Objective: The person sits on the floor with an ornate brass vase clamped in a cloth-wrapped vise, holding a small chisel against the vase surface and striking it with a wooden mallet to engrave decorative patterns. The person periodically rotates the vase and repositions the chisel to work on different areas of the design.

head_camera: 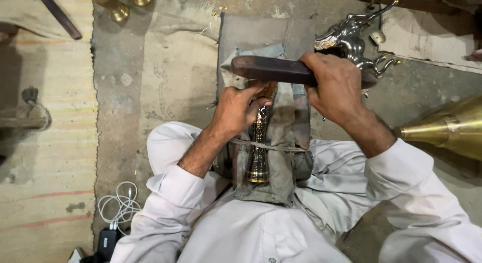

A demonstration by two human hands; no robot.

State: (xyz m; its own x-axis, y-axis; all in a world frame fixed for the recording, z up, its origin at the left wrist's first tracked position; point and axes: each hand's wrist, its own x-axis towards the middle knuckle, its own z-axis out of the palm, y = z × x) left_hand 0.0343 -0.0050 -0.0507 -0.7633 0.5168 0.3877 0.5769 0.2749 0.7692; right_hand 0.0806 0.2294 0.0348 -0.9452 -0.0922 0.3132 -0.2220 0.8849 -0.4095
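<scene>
Brass, w/ dark engraved bands: the slim fluted piece [259, 147] lies on the grey cloth pad [281, 177] over your lap, its long axis running straight away from you, flared foot toward your chest, top end tucked under your left hand [240, 110]; a thin cord [281, 146] crosses the pad and piece about mid-length. Your left fingers [258, 94] are clenched round the top of the brass piece, thumb side up; your right hand [337, 87] is clamped on one end of a dark flat bar [271, 69], which lies crosswise, roughly at right angles to the piece's axis, its free end pointing to your left and sitting just above your left knuckles. So the piece lies below and toward you from the bar; left hand is the nearer one, touching it; right hand is apart from it, up and to the right. Round about: a silver horse figure [354, 39] just beyond your right hand, a big brass cone [447, 130] at right, brass stems [115, 7] top left, a white cable [120, 205] and dark charger on the floor [120, 92] lower left.
</scene>
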